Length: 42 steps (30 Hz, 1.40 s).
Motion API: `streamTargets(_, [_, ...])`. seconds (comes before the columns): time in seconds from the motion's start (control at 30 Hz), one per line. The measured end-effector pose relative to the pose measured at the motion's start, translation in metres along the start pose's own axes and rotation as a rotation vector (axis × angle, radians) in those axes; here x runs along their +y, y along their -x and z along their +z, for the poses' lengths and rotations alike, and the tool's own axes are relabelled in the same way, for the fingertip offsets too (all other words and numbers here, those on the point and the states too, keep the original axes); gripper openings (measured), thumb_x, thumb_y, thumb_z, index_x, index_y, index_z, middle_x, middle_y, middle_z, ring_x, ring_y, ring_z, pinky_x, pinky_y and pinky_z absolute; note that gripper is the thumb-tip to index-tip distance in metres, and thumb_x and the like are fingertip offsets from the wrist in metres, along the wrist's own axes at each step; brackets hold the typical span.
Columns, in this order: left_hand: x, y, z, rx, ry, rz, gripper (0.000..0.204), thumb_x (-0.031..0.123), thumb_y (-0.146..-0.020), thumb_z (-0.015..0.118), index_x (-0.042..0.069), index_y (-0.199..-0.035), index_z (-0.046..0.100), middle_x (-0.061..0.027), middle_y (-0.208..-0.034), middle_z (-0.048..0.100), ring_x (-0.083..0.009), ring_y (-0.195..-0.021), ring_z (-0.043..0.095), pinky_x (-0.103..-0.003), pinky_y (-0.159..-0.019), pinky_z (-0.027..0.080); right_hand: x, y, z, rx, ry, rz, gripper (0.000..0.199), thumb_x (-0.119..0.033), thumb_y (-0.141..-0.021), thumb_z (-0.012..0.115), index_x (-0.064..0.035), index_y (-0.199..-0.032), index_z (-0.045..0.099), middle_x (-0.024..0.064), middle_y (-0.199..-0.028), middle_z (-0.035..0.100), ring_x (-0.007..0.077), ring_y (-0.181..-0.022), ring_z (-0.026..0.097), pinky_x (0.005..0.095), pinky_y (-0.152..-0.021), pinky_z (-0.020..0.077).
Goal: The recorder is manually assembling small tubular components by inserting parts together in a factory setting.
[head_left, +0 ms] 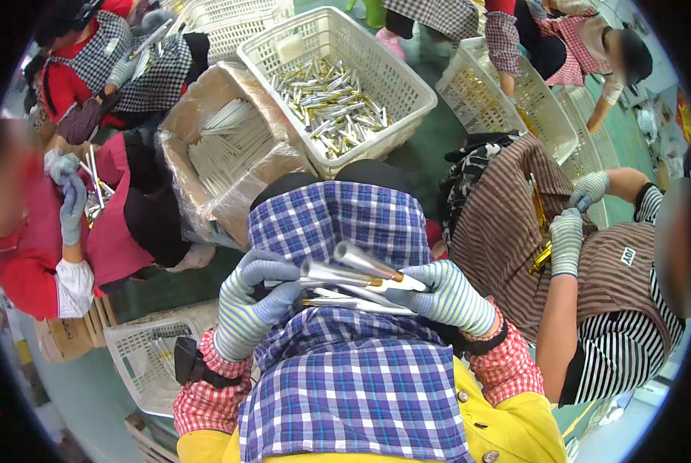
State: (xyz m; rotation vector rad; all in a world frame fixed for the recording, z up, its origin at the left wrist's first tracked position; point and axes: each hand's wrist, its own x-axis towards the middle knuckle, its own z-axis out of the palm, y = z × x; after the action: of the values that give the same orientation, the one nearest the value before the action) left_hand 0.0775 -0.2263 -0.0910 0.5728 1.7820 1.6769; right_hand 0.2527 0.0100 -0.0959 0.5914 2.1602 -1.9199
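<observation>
Striped knit gloves cover both hands. My left hand [256,293] is closed by thumb and fingers around the left ends of several thin silver tubes [334,275], which lie over my lap. My right hand [452,297] is closed at the tubes' other ends, where white and copper-coloured tips show; its fingertips are partly hidden. One silver tube [353,253] slants above the others, its wide end toward the upper left. More white and silver sticks [361,302] lie beneath on the blue checked apron [353,386].
Ahead stands a white plastic crate [418,104] of silver-and-gold tubes. Left of it is a plastic-lined carton [179,166] with white sticks. A small white basket [129,378] stands at lower left. Co-workers sit close on both sides; one person's gloved hands [567,231] hold gold pieces.
</observation>
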Motion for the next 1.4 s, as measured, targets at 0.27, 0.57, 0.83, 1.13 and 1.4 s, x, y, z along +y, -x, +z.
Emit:
streamTargets(0.27, [-0.013, -0.003, 0.017, -0.19, -0.118, -0.191, 0.026, 0.004, -0.085, 0.069, -0.003, -0.109, 0.067, -0.0075, -0.101, 0.07, -0.0137, -0.087, 0.065, -0.029, -0.08, 0.052, 0.002, 0.005, -0.005, -0.011, 0.219, -0.17, 0.031, -0.033, -0.092, 0.067, -0.0127, -0.114, 0.072, 0.0135, -0.093, 0.073, 0.025, -0.083, 0.071, 0.0364, -0.077, 0.0532])
streamTargets(0.57, [-0.022, -0.008, 0.015, -0.123, 0.054, -0.072, 0.025, 0.012, -0.085, 0.072, -0.001, -0.106, 0.066, -0.0068, -0.093, 0.069, -0.0125, -0.078, 0.064, -0.026, -0.069, 0.051, 0.013, 0.019, 0.002, 0.087, 0.151, -0.074, 0.03, -0.029, -0.089, 0.072, -0.0134, -0.116, 0.072, 0.0107, -0.086, 0.074, 0.022, -0.073, 0.07, 0.0333, -0.068, 0.0531])
streamTargets(0.83, [-0.017, 0.007, 0.011, -0.313, -0.319, -0.189, 0.029, 0.012, -0.078, 0.082, -0.006, -0.098, 0.07, -0.0115, -0.094, 0.072, -0.0159, -0.083, 0.07, -0.029, -0.075, 0.056, 0.034, 0.021, -0.004, -0.083, 0.318, -0.159, 0.027, -0.031, -0.087, 0.069, -0.0168, -0.11, 0.073, 0.0168, -0.084, 0.07, 0.0343, -0.077, 0.069, 0.0409, -0.069, 0.0522])
streamTargets(1.13, [-0.045, 0.013, 0.026, -0.297, 0.21, -0.413, 0.033, 0.01, -0.08, 0.082, -0.002, -0.108, 0.067, -0.012, -0.106, 0.071, -0.0168, -0.096, 0.069, -0.03, -0.088, 0.057, 0.036, 0.016, 0.006, -0.17, 0.071, 0.092, 0.033, -0.012, -0.086, 0.07, -0.0143, -0.119, 0.071, 0.0119, -0.092, 0.075, 0.0161, -0.077, 0.07, 0.0286, -0.074, 0.0534])
streamTargets(1.4, [-0.02, -0.014, 0.019, -0.262, -0.14, -0.111, 0.04, 0.008, -0.087, 0.073, 0.006, -0.124, 0.058, -0.0068, -0.111, 0.066, -0.0128, -0.092, 0.064, -0.028, -0.08, 0.054, 0.048, 0.018, -0.006, 0.201, 0.173, 0.029, 0.04, -0.035, -0.083, 0.079, -0.0072, -0.111, 0.071, 0.0104, -0.085, 0.073, 0.0199, -0.078, 0.071, 0.032, -0.071, 0.0531])
